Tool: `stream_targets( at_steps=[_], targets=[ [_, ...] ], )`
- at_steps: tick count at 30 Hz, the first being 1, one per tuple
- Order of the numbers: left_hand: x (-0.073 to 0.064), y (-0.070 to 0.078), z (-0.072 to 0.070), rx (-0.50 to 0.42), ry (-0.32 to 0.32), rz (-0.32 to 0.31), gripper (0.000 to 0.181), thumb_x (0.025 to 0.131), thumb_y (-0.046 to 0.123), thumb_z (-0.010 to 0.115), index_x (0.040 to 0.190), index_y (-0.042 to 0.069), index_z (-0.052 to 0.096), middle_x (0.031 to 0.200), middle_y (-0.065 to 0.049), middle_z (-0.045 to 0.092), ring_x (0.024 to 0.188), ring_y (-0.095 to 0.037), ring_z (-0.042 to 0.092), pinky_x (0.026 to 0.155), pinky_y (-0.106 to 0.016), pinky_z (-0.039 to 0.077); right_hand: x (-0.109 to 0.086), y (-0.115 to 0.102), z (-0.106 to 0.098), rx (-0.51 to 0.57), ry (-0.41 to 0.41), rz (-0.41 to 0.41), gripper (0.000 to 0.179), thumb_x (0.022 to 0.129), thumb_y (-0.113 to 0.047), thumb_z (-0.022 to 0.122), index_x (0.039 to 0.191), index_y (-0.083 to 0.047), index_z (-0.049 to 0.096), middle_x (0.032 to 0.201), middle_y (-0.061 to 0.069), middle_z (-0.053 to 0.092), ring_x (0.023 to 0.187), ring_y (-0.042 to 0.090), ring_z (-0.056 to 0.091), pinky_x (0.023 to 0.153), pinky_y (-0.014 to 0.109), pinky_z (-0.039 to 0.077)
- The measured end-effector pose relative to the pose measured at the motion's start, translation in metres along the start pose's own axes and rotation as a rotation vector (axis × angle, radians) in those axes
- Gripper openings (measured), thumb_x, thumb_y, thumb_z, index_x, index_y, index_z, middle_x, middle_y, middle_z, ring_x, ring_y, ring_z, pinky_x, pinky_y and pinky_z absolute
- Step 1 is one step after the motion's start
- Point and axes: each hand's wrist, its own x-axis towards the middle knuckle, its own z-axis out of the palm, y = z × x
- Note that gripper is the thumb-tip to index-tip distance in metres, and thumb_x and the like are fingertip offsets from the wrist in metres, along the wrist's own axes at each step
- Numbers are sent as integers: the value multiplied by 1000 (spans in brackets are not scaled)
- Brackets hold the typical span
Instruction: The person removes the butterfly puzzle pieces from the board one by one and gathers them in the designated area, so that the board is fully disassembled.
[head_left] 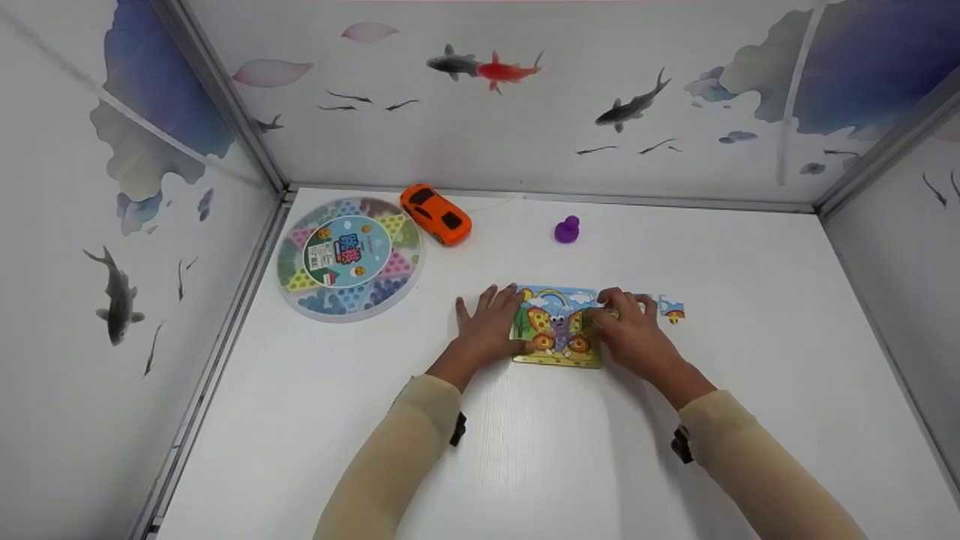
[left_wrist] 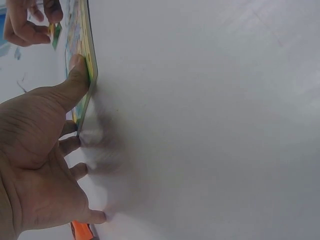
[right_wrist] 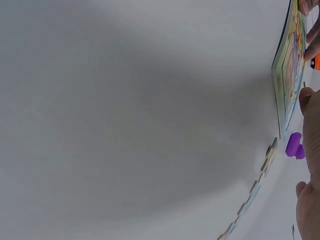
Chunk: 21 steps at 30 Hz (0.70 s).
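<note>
A jigsaw puzzle board (head_left: 556,352) with a butterfly picture lies flat on the table in the head view. My left hand (head_left: 487,326) rests at its left side, the thumb (left_wrist: 79,75) on top of the board and the other fingers spread by the edge and on the table. Over the board's right part, my right hand (head_left: 634,330) pinches a small puzzle piece (left_wrist: 56,36) with green and yellow on it, held above the surface. Loose puzzle pieces (head_left: 670,307) lie just right of the board, partly hidden behind the right hand.
A round Chinese checkers box (head_left: 349,300) lies at the back left. Beside it stands an orange toy car (head_left: 436,215). A small purple toy (head_left: 567,230) sits behind the board. Printed walls enclose the white table (head_left: 525,457) at the back and sides.
</note>
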Motion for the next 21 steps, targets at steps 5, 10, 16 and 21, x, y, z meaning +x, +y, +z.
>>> stream_targets(
  at_steps=[5,10,16,21],
  targets=[
    [-1,1,-2,5,-9,-4,102,97,60,79,178,26,26,187,3,19,175,-28,11,133,-80,8,-11,11,0,-3,33,4,37,95,-7,87,129,-15,74,138,18,59,124,37,68,117,75,40],
    [-2,1,-3,-10,-7,1,103,97,60,80,178,25,26,187,2,20,175,-29,11,133,-81,7,-21,19,1,-1,53,11,36,93,-6,88,124,-16,74,137,18,58,125,38,66,116,82,40],
    [-3,0,-2,-25,8,12,103,97,59,81,177,23,28,186,1,22,174,-30,13,132,-81,7,-29,22,0,13,10,34,35,96,-6,86,127,-16,76,139,17,57,128,37,65,119,83,37],
    [-3,0,-1,-23,3,10,102,97,58,80,178,23,27,187,1,22,175,-30,12,133,-80,7,-31,24,2,22,-3,40,26,98,-8,85,121,-15,77,138,17,59,128,37,67,120,83,36]
  ],
)
